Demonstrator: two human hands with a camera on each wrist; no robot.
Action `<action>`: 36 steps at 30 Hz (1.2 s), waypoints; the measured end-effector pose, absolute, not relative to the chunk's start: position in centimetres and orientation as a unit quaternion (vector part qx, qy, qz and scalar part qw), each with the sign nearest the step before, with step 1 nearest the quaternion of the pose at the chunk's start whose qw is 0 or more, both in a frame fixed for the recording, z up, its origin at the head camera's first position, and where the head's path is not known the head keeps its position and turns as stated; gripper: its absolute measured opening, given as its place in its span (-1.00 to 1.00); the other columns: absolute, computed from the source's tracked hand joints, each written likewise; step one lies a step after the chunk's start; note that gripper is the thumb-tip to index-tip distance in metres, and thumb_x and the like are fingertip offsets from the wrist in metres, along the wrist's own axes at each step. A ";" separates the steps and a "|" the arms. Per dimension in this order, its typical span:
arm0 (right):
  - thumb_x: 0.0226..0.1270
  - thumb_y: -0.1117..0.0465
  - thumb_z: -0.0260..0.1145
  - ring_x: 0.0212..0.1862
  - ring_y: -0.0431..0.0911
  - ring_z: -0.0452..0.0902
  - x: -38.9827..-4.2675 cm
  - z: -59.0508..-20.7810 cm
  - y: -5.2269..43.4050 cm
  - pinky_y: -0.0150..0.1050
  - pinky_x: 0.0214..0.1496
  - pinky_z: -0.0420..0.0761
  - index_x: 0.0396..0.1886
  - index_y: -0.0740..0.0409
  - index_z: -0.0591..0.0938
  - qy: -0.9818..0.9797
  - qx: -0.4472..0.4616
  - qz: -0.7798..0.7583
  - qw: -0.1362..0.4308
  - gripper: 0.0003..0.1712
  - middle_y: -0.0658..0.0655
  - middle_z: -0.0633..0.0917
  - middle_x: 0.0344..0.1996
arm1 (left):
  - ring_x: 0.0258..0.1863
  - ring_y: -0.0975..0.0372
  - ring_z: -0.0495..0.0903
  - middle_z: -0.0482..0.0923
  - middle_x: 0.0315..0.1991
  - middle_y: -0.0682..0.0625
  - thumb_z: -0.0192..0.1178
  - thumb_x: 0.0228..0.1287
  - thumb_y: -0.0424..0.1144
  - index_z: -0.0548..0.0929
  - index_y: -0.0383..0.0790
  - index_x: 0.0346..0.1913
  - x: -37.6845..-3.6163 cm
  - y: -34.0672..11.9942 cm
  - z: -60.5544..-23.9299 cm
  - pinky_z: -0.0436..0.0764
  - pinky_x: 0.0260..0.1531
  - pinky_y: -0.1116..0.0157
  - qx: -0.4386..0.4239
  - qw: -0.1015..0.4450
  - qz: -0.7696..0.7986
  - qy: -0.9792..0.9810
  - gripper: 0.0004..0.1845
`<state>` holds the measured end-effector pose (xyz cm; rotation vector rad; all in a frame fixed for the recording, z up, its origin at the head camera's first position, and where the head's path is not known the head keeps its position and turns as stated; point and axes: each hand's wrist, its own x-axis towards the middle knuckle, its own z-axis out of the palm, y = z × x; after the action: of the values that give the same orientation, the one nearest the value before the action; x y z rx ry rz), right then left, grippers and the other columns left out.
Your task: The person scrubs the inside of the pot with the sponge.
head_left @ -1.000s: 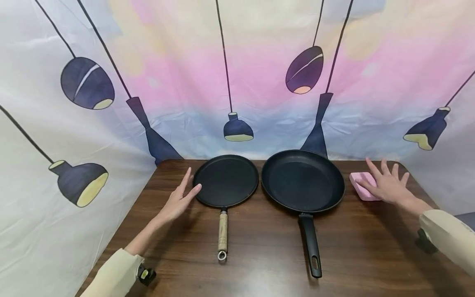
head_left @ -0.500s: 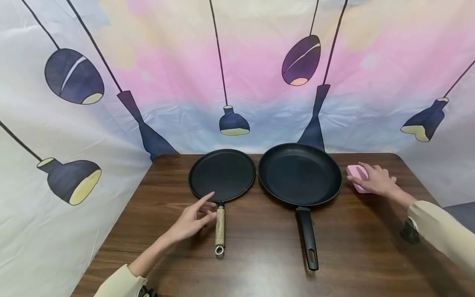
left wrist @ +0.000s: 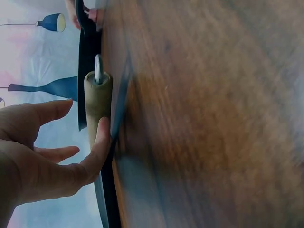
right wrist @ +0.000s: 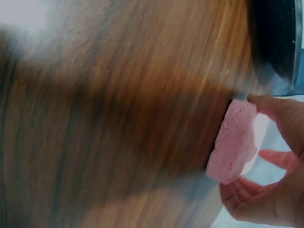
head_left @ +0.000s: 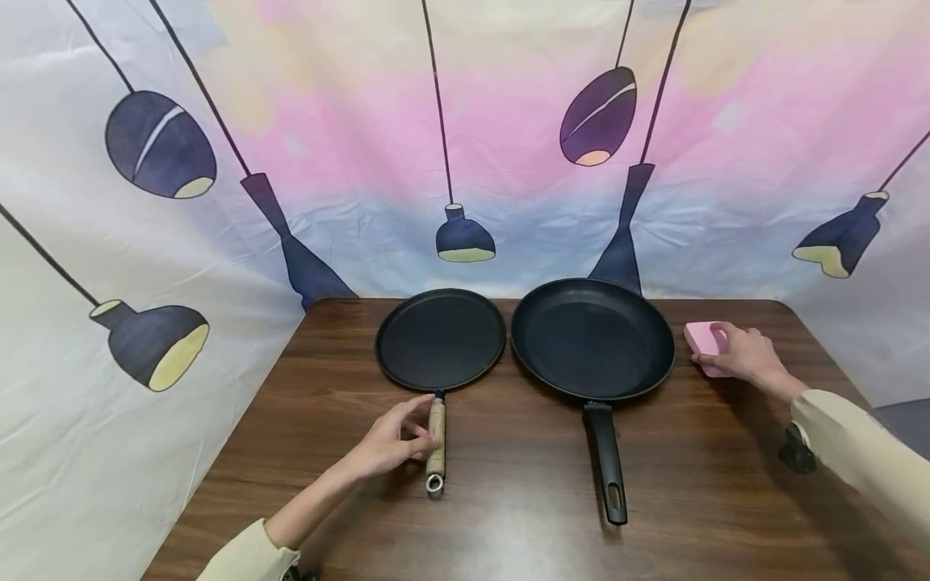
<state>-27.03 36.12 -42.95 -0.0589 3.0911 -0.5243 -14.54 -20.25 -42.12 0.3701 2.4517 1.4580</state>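
Wooden handle [head_left: 437,432] under the left hand [head_left: 388,446], fingers not yet wrapped; right hand [head_left: 741,355] pinches a pink sponge [head_left: 701,337]. A fuller grip would steady the flat pan [head_left: 440,339].

No writing, label, brand, number or sign could be read anywhere in these views. The flat pan [head_left: 440,339], the deeper pan [head_left: 592,339] beside it, the pink sponge [head_left: 703,337] and the lamp-printed backdrop [head_left: 465,145] behind the pans bore no lettering.
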 end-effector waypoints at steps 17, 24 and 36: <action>0.18 -0.01 0.55 -0.01 0.33 0.54 -30.7 -34.5 23.5 0.21 -0.11 0.60 0.33 0.28 0.53 0.967 -0.159 -0.172 -0.097 -0.20 0.54 0.60 0.06 | -0.19 0.21 0.59 0.19 0.44 -0.48 0.41 0.26 -0.36 0.20 -0.34 0.57 -14.3 -19.6 -42.3 0.78 -0.31 0.27 0.069 0.170 0.528 0.829 -0.12; 0.17 0.11 0.55 0.17 0.31 0.49 -33.0 -34.0 14.4 0.16 0.11 0.60 0.38 0.24 0.50 0.949 -0.253 -0.182 -0.040 -0.20 0.48 0.56 0.23 | -0.12 0.12 0.50 0.28 0.36 -0.39 0.50 0.16 -0.37 0.21 -0.26 0.58 -13.8 -19.1 -42.5 0.77 -0.34 0.31 0.049 0.171 0.503 0.846 -0.04; 0.22 -0.02 0.57 0.22 0.10 0.43 -36.5 -36.3 1.9 0.02 0.26 0.60 0.47 -0.07 0.45 0.950 -0.286 -0.095 0.084 -0.16 0.25 0.49 0.29 | -0.27 0.20 0.52 0.33 0.20 -0.32 0.48 0.18 -0.37 0.15 -0.19 0.61 -13.9 -19.1 -42.6 0.64 -0.41 0.40 0.039 0.194 0.524 0.829 -0.01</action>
<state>-36.53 1.87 -36.34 -0.8527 2.8345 -0.2839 -13.90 -19.10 -42.62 0.1085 2.3231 1.4679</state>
